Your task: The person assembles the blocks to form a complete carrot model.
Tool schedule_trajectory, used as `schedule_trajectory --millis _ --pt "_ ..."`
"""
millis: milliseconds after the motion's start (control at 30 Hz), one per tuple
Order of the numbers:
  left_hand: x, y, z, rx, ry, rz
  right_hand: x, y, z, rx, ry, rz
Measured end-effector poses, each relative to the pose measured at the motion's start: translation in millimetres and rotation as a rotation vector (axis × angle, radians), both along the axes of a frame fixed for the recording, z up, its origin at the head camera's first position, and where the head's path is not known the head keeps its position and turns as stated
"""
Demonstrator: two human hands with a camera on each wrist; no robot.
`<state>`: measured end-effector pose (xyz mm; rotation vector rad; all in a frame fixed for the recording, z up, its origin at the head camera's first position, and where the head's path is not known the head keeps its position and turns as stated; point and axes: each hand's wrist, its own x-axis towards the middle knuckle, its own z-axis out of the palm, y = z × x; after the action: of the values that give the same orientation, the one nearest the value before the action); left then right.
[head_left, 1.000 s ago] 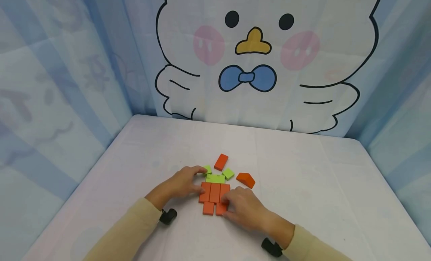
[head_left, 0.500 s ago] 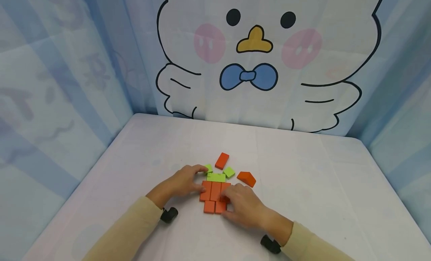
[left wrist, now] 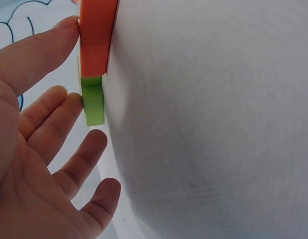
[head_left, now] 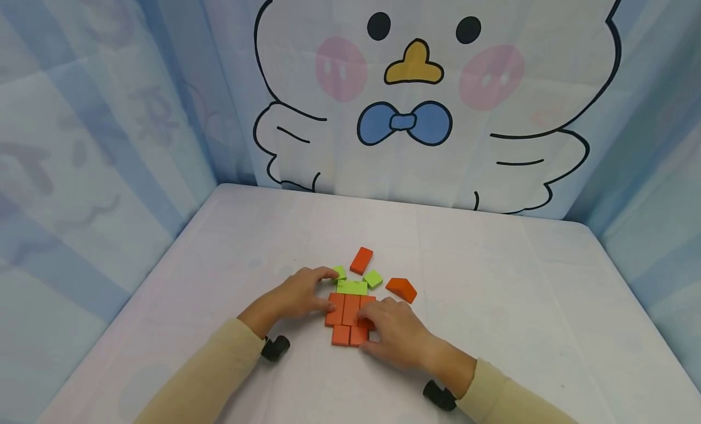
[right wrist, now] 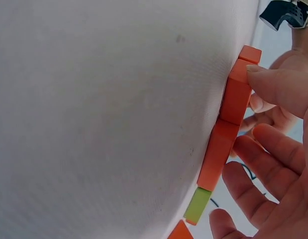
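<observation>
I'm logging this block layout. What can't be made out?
Head view: part of the left small green block, hidden by the left hand.
Head view: part of the orange trio's right block, hidden by the right hand.
Left wrist view: one end of the nearest orange block, cut by the top edge.
Right wrist view: the lowest orange piece, cut by the bottom edge.

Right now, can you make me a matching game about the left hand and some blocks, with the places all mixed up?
Things:
1. Left hand
2. Wide green block
3. Orange block with slanted sides
4. Lone orange rectangle

Places:
A. Farthest right of all the blocks
B. Farthest back of all the blocks
C. With a finger at a small green block
D. Along the far edge of three long orange blocks

Right pairs: 1-C, 2-D, 3-A, 4-B
</observation>
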<state>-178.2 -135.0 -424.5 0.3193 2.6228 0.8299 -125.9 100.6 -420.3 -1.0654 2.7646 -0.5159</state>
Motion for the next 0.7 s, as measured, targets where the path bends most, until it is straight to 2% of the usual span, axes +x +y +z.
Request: schedule_trajectory --millis 233,567,700 --pt "0.8 -0.7 -0.1 -0.001 -0.011 0.002 0.6 0.6 -0.2 0.011 0.000 0.005" --pt "1.6 -5.6 1.5 -0.028 -0.043 -0.065 1.5 -0.4 0.7 0.020 -0.017 -0.012" --pt "2.1 -4.9 2.4 -0.044 -0.050 -0.066 1.8 -0.2 1.5 0.025 -0.019 -0.015"
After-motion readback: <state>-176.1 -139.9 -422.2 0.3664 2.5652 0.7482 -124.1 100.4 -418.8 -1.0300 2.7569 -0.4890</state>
